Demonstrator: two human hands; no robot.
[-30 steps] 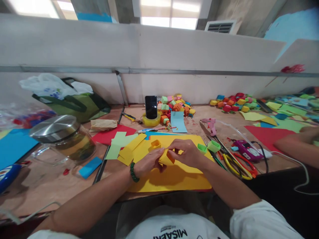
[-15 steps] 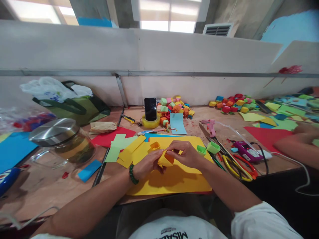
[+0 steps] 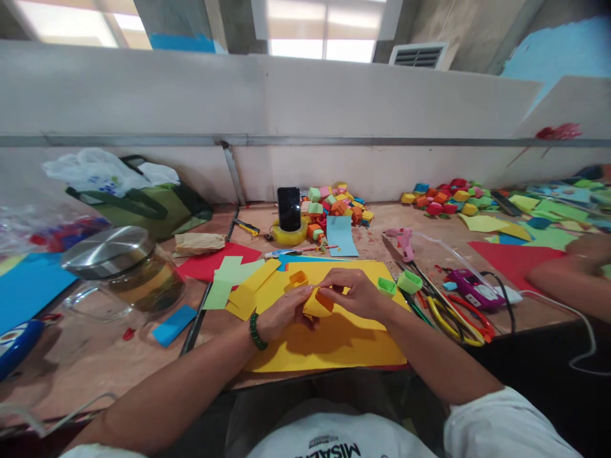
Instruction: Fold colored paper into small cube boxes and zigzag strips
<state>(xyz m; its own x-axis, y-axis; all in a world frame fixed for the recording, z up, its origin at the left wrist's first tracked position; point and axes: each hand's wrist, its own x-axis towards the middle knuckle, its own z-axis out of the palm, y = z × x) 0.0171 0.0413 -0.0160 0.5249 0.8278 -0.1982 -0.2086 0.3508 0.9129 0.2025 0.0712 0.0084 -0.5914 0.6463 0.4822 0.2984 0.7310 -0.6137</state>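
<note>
The folded yellow paper piece (image 3: 318, 305) is between the two hands, raised above the near half of the large yellow sheet (image 3: 296, 356). The left hand (image 3: 285, 313) grips it from the left, thumb along its top edge and fingers curled beneath. The right hand (image 3: 356, 294) pinches its upper right edge between thumb and fingertips. Just beyond the left hand, on the far side, stands a small yellow paper box (image 3: 298, 278); two green paper boxes (image 3: 409, 282) are right of the right hand.
</note>
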